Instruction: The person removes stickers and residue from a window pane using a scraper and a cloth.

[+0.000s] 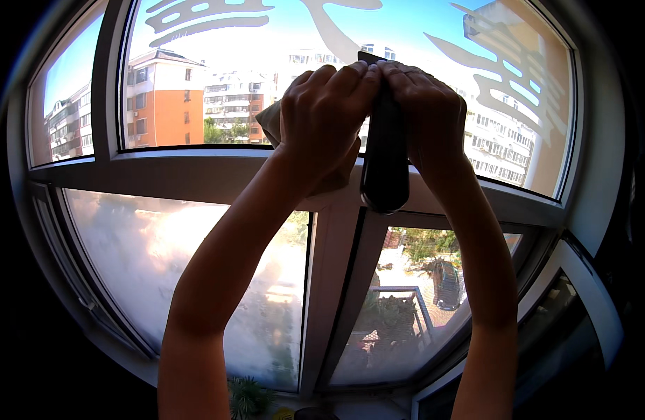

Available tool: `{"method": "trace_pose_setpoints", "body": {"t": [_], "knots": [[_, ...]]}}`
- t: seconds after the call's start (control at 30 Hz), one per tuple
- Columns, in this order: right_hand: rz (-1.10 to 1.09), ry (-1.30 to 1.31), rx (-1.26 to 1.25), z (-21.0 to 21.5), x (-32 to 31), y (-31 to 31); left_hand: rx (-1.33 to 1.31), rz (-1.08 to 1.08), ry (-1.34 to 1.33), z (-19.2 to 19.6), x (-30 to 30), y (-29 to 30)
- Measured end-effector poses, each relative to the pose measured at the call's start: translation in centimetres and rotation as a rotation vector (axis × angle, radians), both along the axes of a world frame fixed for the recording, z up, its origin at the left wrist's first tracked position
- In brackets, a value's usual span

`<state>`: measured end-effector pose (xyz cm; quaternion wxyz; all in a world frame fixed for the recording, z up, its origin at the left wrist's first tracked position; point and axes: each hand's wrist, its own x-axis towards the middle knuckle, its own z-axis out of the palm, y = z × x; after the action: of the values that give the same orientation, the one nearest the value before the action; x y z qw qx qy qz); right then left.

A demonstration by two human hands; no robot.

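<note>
Against the pane [350,42], your left hand [322,112] clutches a cloth [270,122]. Your right hand [424,112] grips the squeegee [385,161]; wipe slowly.

Strong daylight pours through the window [350,91], leaving the forearms backlit and shadowed (corners fall black); frame edges bow with fisheye distortion.
</note>
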<state>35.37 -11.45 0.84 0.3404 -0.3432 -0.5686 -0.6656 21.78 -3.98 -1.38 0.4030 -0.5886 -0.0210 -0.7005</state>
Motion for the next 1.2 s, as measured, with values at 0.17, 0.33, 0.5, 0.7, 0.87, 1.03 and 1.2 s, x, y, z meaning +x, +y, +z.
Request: {"method": "trace_pose_setpoints", "body": {"t": [0.17,0.33,0.5,0.7,0.87,1.03,1.2], "knots": [[0.052,0.008,-0.027,-0.2,0.6,-0.3,-0.004,0.022,0.029,-0.2,0.2,-0.4],[-0.046,-0.041,-0.003,-1.0,0.6,-0.1,-0.004,0.023,0.046,-0.9,0.2,-0.1],[0.101,0.035,-0.084,0.5,0.1,-0.8,0.043,0.051,0.017,0.2,0.0,-0.4],[0.074,-0.077,0.086,-0.6,1.1,1.1,0.016,0.073,0.043,-1.1,0.1,0.1],[0.208,-0.115,0.116,1.6,1.0,1.2,0.008,0.056,-0.031,0.8,0.3,-0.3],[0.157,-0.055,0.063,0.0,0.7,0.8,0.018,0.027,0.018,-0.1,0.1,-0.2],[-0.054,-0.058,0.069,-1.0,0.4,0.1,0.019,-0.02,0.003,-0.9,0.4,-0.1]]}}
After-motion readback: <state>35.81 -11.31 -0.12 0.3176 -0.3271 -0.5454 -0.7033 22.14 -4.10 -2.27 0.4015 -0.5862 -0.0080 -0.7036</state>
